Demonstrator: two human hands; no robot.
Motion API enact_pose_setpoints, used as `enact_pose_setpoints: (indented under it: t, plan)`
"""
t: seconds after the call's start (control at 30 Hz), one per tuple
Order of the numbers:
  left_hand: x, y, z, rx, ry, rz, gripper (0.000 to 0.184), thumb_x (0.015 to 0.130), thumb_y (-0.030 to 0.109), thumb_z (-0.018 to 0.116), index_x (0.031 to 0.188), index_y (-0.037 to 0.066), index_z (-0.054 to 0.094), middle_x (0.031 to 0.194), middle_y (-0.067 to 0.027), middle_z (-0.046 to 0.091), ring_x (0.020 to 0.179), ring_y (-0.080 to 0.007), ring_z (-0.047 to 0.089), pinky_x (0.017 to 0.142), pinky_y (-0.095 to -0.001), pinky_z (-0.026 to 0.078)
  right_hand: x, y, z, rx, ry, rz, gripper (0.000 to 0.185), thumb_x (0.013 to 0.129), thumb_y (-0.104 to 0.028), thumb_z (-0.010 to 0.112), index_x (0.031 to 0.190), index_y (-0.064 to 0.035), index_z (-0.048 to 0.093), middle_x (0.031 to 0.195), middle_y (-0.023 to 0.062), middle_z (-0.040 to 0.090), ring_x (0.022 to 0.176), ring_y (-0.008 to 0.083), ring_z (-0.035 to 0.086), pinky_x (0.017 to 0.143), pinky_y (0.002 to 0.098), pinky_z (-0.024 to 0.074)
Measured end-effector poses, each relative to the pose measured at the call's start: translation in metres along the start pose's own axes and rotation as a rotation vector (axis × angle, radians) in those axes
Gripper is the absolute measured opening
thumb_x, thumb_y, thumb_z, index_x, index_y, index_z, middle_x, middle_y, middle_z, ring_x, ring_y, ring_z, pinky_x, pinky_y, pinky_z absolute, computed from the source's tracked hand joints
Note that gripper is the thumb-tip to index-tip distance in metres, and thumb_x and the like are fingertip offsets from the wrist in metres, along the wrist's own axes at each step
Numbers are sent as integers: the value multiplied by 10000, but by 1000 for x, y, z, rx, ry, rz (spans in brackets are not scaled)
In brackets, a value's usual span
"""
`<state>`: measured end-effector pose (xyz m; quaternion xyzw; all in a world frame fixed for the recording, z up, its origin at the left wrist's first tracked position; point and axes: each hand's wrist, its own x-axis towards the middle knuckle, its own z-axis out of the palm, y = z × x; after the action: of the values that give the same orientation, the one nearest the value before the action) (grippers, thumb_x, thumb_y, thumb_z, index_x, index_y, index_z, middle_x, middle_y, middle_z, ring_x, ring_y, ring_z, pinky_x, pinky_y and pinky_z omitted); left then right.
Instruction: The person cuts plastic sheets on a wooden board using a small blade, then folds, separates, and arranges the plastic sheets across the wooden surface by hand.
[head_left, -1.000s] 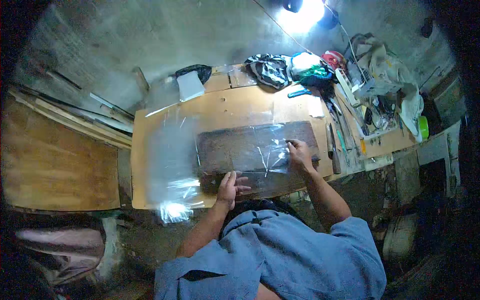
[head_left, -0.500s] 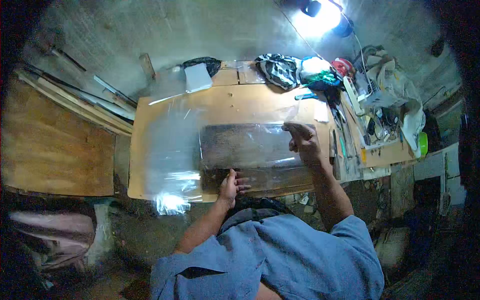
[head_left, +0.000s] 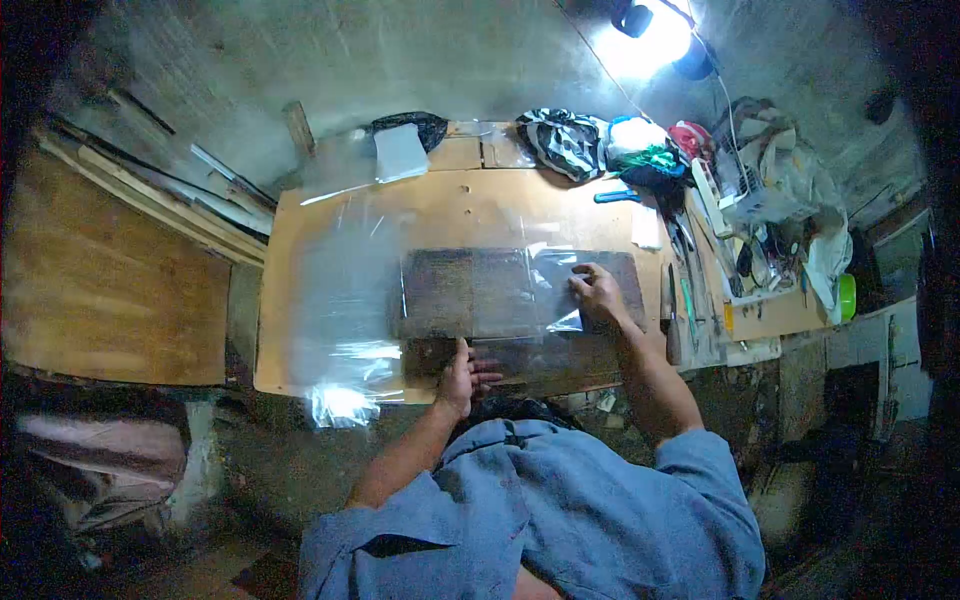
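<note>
Plastic film (head_left: 500,292), thin, clear and shiny, lies over the dark brown flat wooden board (head_left: 622,272) on our tan wooden desk (head_left: 465,215). We seem to be working the film with our right hand (head_left: 600,293); its thumb and finger are close, but we cannot tell if they pinch anything. Our left hand (head_left: 459,378) is spread wide by the board's near edge. The next move seems to need soft fingers. Past the far edge, we have room; a long dark tool (head_left: 671,305) lies just beside the right edge.
</note>
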<state>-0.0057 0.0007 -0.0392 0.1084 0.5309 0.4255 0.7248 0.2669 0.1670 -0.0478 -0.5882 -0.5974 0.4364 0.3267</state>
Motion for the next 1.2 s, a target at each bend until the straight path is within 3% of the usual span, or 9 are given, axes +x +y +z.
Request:
enact_pose_setpoints:
  t: [0.1, 0.23, 0.37, 0.57, 0.67, 0.7, 0.73, 0.9, 1.2]
  plan:
    - [2, -4, 2, 100, -3, 36, 450, 937, 495, 434, 1070, 70, 494, 956, -102, 626, 721, -179, 648, 531, -258, 462, -20, -54, -1, -246, 92, -65, 373, 791, -212, 691, 1081, -16, 565, 754, 160, 657, 639, 276, 642, 594, 369, 499]
    - [4, -9, -5, 228, 0, 145, 372, 935, 416, 494, 1045, 61, 502, 946, -88, 618, 725, -170, 644, 531, -261, 465, -2, -26, -1, -402, 171, -190, 538, 757, -265, 729, 1179, -40, 482, 753, 184, 621, 680, 376, 615, 625, 436, 488]
    - [-10, -8, -13, 322, 170, 256, 325, 931, 381, 519, 1005, 66, 490, 882, -62, 598, 696, -152, 629, 496, -247, 456, -9, -32, -10, -559, 265, -176, 602, 752, -332, 734, 1206, -32, 475, 986, 221, 608, 886, 358, 603, 725, 425, 489]
    - [-28, -8, -29, 118, 461, 296, 409, 896, 381, 583, 1093, 52, 439, 875, -63, 545, 631, -121, 587, 451, -228, 445, -41, -40, -23, -392, 328, -148, 515, 778, -303, 719, 1168, -24, 532, 981, 182, 632, 836, 299, 628, 737, 377, 503]
    - [-23, -4, -31, 23, 491, 382, 662, 886, 362, 603, 1334, 66, 215, 914, -100, 542, 628, -149, 590, 434, -243, 444, -58, -55, -20, -338, 244, -58, 484, 779, -284, 725, 1156, -28, 562, 1012, 165, 632, 861, 260, 624, 735, 346, 504]
    - [-27, 3, -26, 15, 521, 386, 745, 881, 331, 618, 1381, 70, 131, 892, -112, 553, 607, -159, 589, 430, -247, 442, -63, -55, -16, -375, 206, -230, 481, 775, -289, 730, 1152, -36, 570, 1032, 167, 623, 897, 262, 614, 750, 341, 499]
    - [-26, 5, -26, 16, 525, 388, 745, 881, 331, 618, 1381, 70, 131, 892, -112, 553, 607, -159, 589, 430, -247, 442, -68, -56, -14, -412, 169, -402, 479, 771, -293, 734, 1148, -43, 579, 1052, 168, 614, 933, 264, 604, 765, 336, 495]
    - [-22, 6, -25, 21, 533, 380, 697, 886, 275, 621, 1368, 70, 161, 821, -112, 562, 587, -158, 595, 435, -250, 448, -84, -48, 3, -785, 8, -343, 504, 722, -328, 731, 1145, -89, 597, 1110, 140, 586, 1050, 312, 539, 896, 425, 415]
    - [-28, -1, -33, 40, 438, 384, 539, 911, 291, 579, 1291, 100, 248, 948, -117, 533, 619, -164, 614, 444, -243, 451, -99, -75, 10, -673, 104, -400, 418, 749, -266, 713, 1119, -103, 607, 1097, 116, 598, 1042, 300, 551, 882, 422, 404]
